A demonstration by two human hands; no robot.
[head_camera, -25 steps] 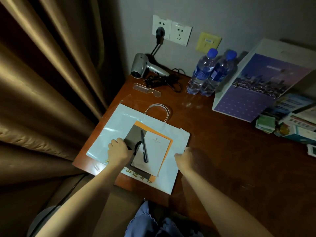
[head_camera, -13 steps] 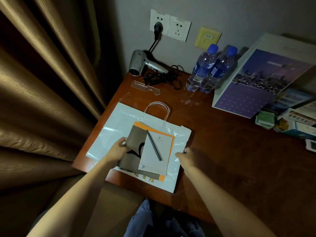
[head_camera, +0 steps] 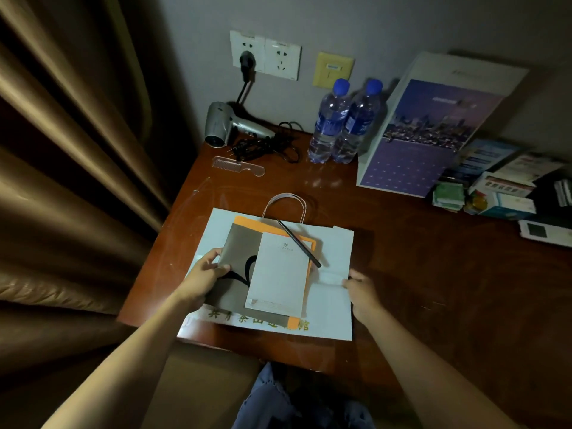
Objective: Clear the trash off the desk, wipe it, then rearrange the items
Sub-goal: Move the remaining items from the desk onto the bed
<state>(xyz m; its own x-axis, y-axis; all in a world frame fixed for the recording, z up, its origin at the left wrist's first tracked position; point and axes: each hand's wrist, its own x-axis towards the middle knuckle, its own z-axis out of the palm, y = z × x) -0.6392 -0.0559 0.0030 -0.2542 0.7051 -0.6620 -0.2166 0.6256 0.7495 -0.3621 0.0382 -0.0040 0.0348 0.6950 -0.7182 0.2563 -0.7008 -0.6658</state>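
Down at the counter's (head_camera: 402, 274) front-left corner, the left hand (head_camera: 204, 275) pinched the grey folder (head_camera: 238, 252) atop the white paper bag (head_camera: 331, 298); the right hand's (head_camera: 360, 291) grip pinched the bag's right edge.

One view only: head camera, worn by you, wide-angle, looking forward and steeply down. Your forearms enter from the bottom edge and both hands sit near frame centre, left hand (head_camera: 205, 275), right hand (head_camera: 360, 291). Desk (head_camera: 418, 274) fills the centre and right of the frame at arm's reach; its near edge runs across the lower middle. Wall (head_camera: 402, 32) spans the top. Curtain (head_camera: 71, 168) takes the whole left third. Straight lines bow toward the frame edges. No second view, so no overlap to log.
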